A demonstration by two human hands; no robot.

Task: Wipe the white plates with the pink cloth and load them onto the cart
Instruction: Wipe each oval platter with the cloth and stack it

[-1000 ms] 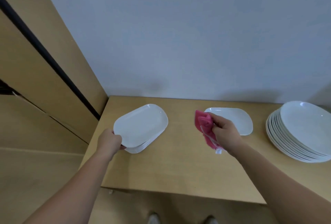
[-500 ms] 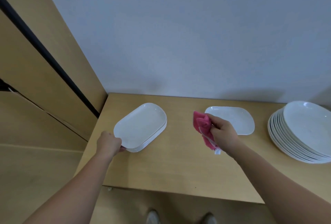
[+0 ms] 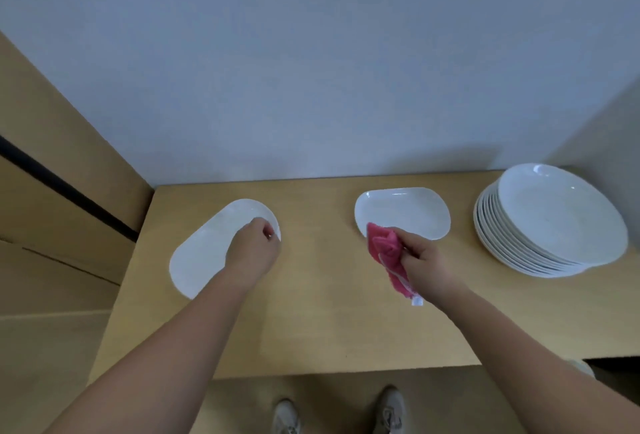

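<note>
Looking down from the head camera, the left hand (image 3: 254,250) lies over the right end of the left plate (image 3: 204,257), with its fingers curled at the rim. I cannot tell whether they actually grip it. The right hand (image 3: 424,262) clutches the bunched cloth (image 3: 382,248), which hangs just over the near edge of the middle plate (image 3: 405,211). A stack (image 3: 550,222) of round plates sits well apart at the right end of the worktop (image 3: 329,312). The cart is not in view.

The step in hand looks like the start of a wipe, with one oval plate about to meet the cloth. To do it well, I would take a firm pinch on the rim with the left hand, since glazed ware is likely slippery. The left plate also sits close to the worktop's left edge. The cloth would cover more if opened flatter than the present wad, with strokes running from the centre out to the rim. Keeping the fingertips off the wiped face should avoid fresh marks. Lifting the plate clear should be safer than dragging it.
</note>
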